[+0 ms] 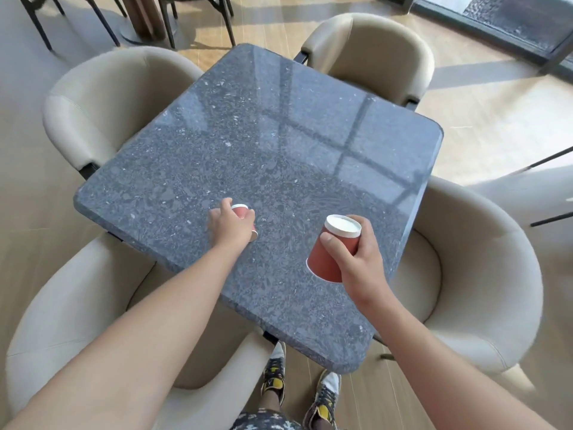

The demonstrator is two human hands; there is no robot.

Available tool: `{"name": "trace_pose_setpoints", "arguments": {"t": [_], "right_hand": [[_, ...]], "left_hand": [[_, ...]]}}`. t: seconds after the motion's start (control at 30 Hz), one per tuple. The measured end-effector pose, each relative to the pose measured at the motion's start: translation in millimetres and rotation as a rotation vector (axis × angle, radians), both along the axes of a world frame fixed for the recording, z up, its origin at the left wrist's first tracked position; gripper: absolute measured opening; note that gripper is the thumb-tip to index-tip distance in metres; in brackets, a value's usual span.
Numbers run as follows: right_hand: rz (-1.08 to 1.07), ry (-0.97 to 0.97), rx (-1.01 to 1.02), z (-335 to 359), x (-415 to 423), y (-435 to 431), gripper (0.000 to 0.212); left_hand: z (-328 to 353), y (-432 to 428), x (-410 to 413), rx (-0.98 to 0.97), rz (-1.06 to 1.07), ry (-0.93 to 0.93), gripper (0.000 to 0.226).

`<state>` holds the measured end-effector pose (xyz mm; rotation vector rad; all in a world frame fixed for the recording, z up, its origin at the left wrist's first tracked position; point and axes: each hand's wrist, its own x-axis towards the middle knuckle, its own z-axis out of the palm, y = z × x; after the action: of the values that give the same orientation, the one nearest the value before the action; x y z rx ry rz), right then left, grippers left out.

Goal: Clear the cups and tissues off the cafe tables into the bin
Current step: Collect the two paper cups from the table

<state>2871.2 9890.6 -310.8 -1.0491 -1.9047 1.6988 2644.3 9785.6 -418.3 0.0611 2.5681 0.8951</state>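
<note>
Right cup: a red paper cup point(328, 259) held above the near part of the table, tilted, its narrow white end up and its wider mouth down and to the left.
Left cup: a second red paper cup point(242, 213), mostly hidden by fingers; a white edge shows at its top. Whether it stands on the table or is lifted clear, I cannot tell.
Right grip: the right grip point(359, 259) is wrapped round the cup wall, thumb on the near side, fingers behind.
Left grip: the left grip point(229, 226) is curled round the far cup from above and beside it.
Step in hand: gathering; both cups appear taken up, one per hand.
Next move: probably carrying them to the bin, which is not in view, so the person must turn away from the table. No tissues show here.
Cup material: thin paper, tapered, light, easily crushed; any dregs would spill from the tilted one.
Table: the table point(279, 135) is dark grey speckled stone, polished and glossy, square with rounded corners, mirroring window bars.
Chairs: cream upholstered tub armchairs point(93, 100) with curved backs ring the table.
Floor: pale wood-look floor point(496, 113) in sunlight.
</note>
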Motion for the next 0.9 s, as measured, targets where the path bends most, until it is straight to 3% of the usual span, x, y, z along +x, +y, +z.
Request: {"name": "trace_pose_setpoints", "arguments": {"t": [0.17, 0.37, 0.53, 0.67, 0.9], "right_hand": [[-0.047, -0.043, 0.001, -9.2, 20.2, 2.6, 0.040], [-0.116, -0.067, -0.020, -17.8, 43.0, 6.2, 0.042], [-0.125, -0.025, -0.060, -7.6, 40.3, -0.2, 0.058], [-0.109, 0.034, -0.057, 12.1, 30.2, -8.0, 0.053], [0.006, 0.109, -0.081, 35.8, 25.4, -35.5, 0.053]], "left_hand": [[-36.9, 18.5, -20.2, -0.225, -0.057, -0.074, 0.083], [-50.5, 13.4, -9.2, -0.174, -0.074, -0.119, 0.087], [-16.9, -3.2, 21.8, 0.203, 0.012, -0.148, 0.087], [33.4, -30.2, 61.6, 0.528, 0.029, -0.131, 0.078], [95.3, -97.1, 130.0, 0.802, 0.033, -0.106, 0.086]]}}
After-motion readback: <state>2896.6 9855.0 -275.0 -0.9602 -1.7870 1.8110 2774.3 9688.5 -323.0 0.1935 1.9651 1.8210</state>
